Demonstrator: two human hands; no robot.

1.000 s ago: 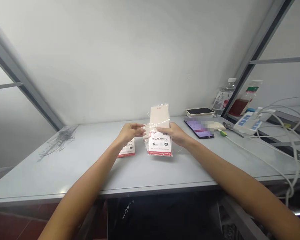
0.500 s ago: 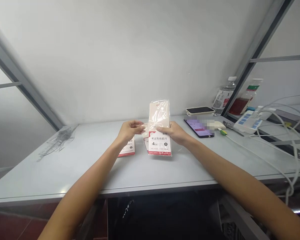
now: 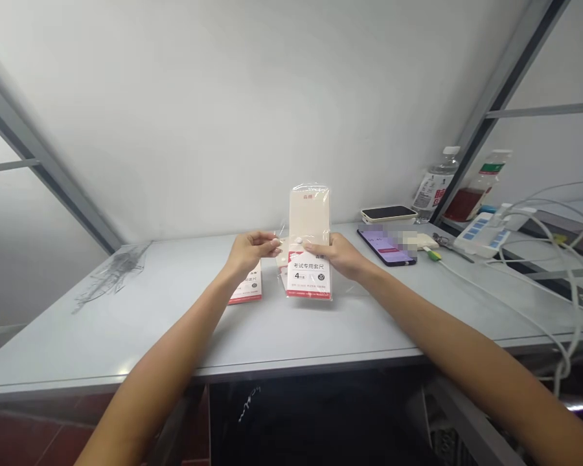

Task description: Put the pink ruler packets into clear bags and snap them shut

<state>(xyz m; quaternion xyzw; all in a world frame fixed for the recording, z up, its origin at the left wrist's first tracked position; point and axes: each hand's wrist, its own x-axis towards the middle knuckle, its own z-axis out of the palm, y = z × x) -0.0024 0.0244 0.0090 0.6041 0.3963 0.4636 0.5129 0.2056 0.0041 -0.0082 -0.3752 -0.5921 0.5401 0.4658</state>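
A flat beige, white and red packet in clear plastic stands upright at the centre, its printed front facing me. My right hand grips its right edge, thumb across the front. Behind its left side shows part of another pale packet. My left hand is closed in a pinch at the left, its fingertips on the clear plastic beside that rear packet. Beneath my left hand a similar packet lies on the desk, partly hidden by the hand and wrist.
On the grey desk, two phones, a power strip and white cables lie at the right. Two bottles stand behind them. Dark scribbles mark the left side.
The upright packet has risen slightly and its glare has lessened, so the plain beige upper part shows more clearly. Both hands stay in nearly the same place.
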